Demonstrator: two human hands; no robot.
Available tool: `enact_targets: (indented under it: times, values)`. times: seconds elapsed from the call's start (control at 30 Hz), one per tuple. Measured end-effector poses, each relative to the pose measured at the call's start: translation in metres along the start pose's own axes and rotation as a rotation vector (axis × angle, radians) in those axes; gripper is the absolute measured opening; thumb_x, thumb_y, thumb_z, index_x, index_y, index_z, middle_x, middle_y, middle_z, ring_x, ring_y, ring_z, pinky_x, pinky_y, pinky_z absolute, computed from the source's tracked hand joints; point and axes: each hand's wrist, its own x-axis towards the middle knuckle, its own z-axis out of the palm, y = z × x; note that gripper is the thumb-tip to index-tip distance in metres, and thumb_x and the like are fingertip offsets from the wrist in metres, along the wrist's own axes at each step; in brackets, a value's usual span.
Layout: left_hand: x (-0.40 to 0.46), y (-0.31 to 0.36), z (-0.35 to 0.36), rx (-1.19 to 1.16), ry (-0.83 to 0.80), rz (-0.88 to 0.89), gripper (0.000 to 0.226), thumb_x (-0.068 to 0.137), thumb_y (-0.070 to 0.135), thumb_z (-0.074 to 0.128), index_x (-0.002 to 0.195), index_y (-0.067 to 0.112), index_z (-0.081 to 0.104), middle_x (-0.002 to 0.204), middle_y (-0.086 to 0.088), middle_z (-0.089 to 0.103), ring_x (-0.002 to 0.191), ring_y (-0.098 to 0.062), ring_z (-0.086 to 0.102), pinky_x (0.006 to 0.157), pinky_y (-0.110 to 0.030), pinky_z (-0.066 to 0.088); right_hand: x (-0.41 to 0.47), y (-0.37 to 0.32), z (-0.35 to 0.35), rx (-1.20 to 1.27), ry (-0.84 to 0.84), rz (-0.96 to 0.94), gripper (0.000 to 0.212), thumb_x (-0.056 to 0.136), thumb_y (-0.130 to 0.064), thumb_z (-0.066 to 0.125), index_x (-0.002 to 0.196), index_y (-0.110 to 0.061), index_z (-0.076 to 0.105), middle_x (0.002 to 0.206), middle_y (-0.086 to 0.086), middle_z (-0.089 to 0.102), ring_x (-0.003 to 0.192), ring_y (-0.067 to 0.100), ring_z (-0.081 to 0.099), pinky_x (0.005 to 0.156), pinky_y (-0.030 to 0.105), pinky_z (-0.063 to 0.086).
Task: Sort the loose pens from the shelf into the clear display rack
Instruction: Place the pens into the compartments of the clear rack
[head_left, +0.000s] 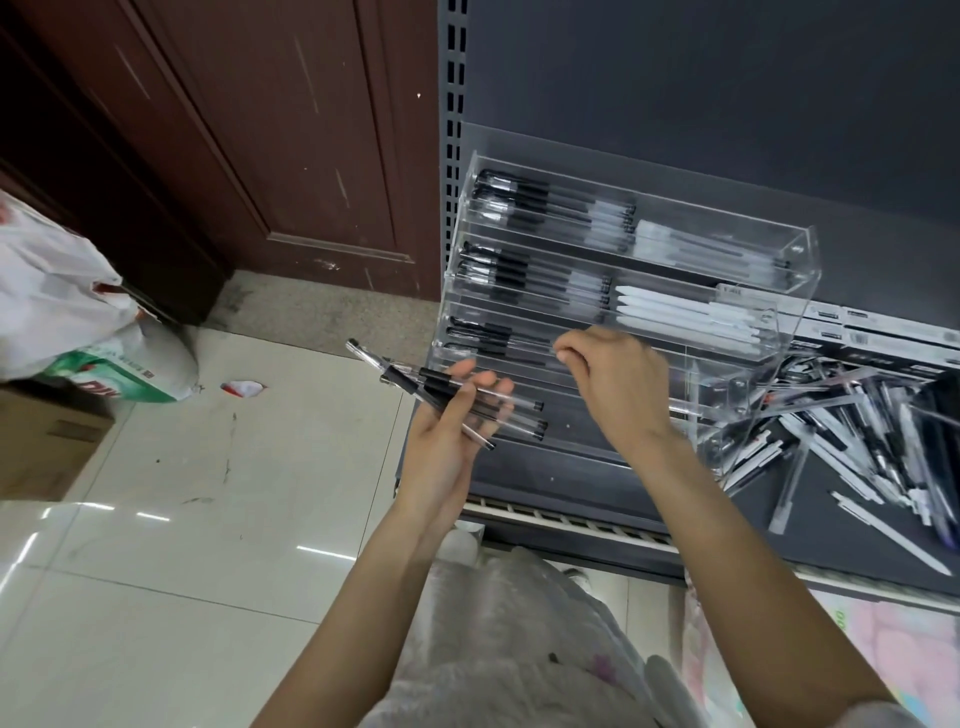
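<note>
A dark grey shelf (582, 467) carries everything here. On its left part stands a clear display rack (623, 291) of stepped tiers, reaching up toward the shelf's dark back panel (727, 78). To the right of the rack, a loose pile of pens (857, 415) lies scattered straight on the shelf surface, crossing one another at all angles (black-and-clear ones mixed with pale ones). One pale pen (888, 535) lies apart from the heap, near the shelf's front edge. Behind the pile, flat boxes (883, 332) lie side by side, just right of the rack.
</note>
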Motion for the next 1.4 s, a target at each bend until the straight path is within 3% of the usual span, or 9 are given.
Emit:
enact_targets:
  times: [0.17, 0.27, 0.43, 0.63, 0.77, 0.9, 1.1, 1.23, 1.4]
  values:
    - [-0.002, 0.001, 0.001, -0.005, -0.011, 0.005, 0.024, 0.099, 0.006, 0.041, 0.12, 0.004, 0.052, 0.097, -0.005, 0.067, 0.097, -0.02, 0.067, 0.091, -0.035, 0.053, 0.003, -0.004, -0.004, -0.064, -0.043, -0.037, 0.012, 0.09, -0.021, 0.061, 0.092, -0.02, 0.073, 0.092, -0.003, 0.07, 0.079, 0.019, 0.066, 0.059, 0.029, 0.051]
    - [-0.002, 0.002, 0.004, 0.003, -0.026, 0.012, 0.024, 0.099, 0.007, 0.041, 0.12, 0.007, 0.053, 0.099, -0.003, 0.07, 0.099, -0.02, 0.067, 0.091, -0.034, 0.053, -0.006, -0.013, -0.018, 0.173, 0.043, -0.028, 0.013, 0.089, -0.023, 0.064, 0.098, -0.021, 0.073, 0.091, -0.006, 0.072, 0.075, 0.01, 0.064, 0.061, 0.024, 0.049]
    - [-0.003, 0.001, 0.008, 0.013, -0.056, 0.004, 0.028, 0.099, 0.006, 0.04, 0.123, 0.009, 0.053, 0.106, -0.003, 0.07, 0.099, -0.015, 0.067, 0.08, -0.025, 0.055, -0.032, -0.031, -0.034, 0.504, -0.148, 0.053, 0.016, 0.083, -0.031, 0.068, 0.098, -0.025, 0.072, 0.088, -0.015, 0.07, 0.077, -0.002, 0.063, 0.072, 0.017, 0.05]
    - [-0.003, -0.005, 0.011, 0.026, -0.049, 0.005, 0.031, 0.099, 0.008, 0.042, 0.127, 0.013, 0.051, 0.12, -0.002, 0.067, 0.11, -0.019, 0.064, 0.092, -0.03, 0.053, -0.037, -0.015, -0.028, 0.515, 0.045, 0.094, 0.013, 0.083, -0.027, 0.068, 0.094, -0.023, 0.074, 0.085, -0.015, 0.069, 0.07, 0.002, 0.062, 0.065, 0.012, 0.048]
    - [-0.001, -0.004, 0.006, 0.0, -0.022, -0.012, 0.025, 0.098, 0.01, 0.044, 0.121, 0.01, 0.054, 0.11, 0.0, 0.071, 0.105, -0.019, 0.066, 0.089, -0.029, 0.054, -0.028, 0.013, -0.021, 0.371, 0.136, 0.15, 0.011, 0.085, -0.024, 0.067, 0.093, -0.021, 0.075, 0.086, -0.007, 0.072, 0.064, 0.003, 0.057, 0.058, 0.008, 0.041]
    - [-0.003, -0.005, 0.004, -0.001, -0.003, -0.016, 0.021, 0.098, 0.011, 0.044, 0.115, 0.01, 0.056, 0.106, 0.0, 0.072, 0.101, -0.019, 0.068, 0.091, -0.032, 0.053, -0.018, 0.016, -0.014, 0.154, 0.191, 0.063, 0.008, 0.085, -0.021, 0.068, 0.089, -0.02, 0.075, 0.081, -0.002, 0.072, 0.065, 0.016, 0.063, 0.054, 0.024, 0.049]
    - [-0.006, -0.007, 0.002, 0.01, 0.001, -0.027, 0.02, 0.098, 0.01, 0.045, 0.114, 0.009, 0.057, 0.104, -0.002, 0.072, 0.102, -0.022, 0.067, 0.09, -0.032, 0.054, -0.004, 0.005, -0.01, -0.305, 0.167, -0.126, 0.013, 0.07, -0.007, 0.078, 0.073, -0.016, 0.07, 0.076, -0.003, 0.063, 0.056, 0.014, 0.056, 0.041, 0.016, 0.031]
    - [-0.009, -0.006, 0.001, 0.005, 0.002, -0.03, 0.019, 0.098, 0.009, 0.044, 0.112, 0.009, 0.057, 0.103, -0.004, 0.072, 0.1, -0.022, 0.068, 0.088, -0.031, 0.055, 0.0, -0.001, -0.005, -0.263, 0.202, -0.21, 0.029, 0.065, -0.002, 0.081, 0.089, -0.014, 0.072, 0.081, 0.001, 0.062, 0.053, 0.014, 0.057, 0.038, 0.018, 0.036]
    - [-0.011, -0.004, 0.001, 0.023, 0.009, -0.027, 0.02, 0.098, 0.01, 0.045, 0.114, 0.008, 0.057, 0.105, -0.005, 0.072, 0.101, -0.022, 0.068, 0.088, -0.03, 0.055, 0.01, -0.012, 0.005, -0.033, 0.05, -0.383, 0.04, 0.067, 0.012, 0.071, 0.098, -0.014, 0.073, 0.09, 0.002, 0.068, 0.076, 0.024, 0.063, 0.049, 0.031, 0.052]
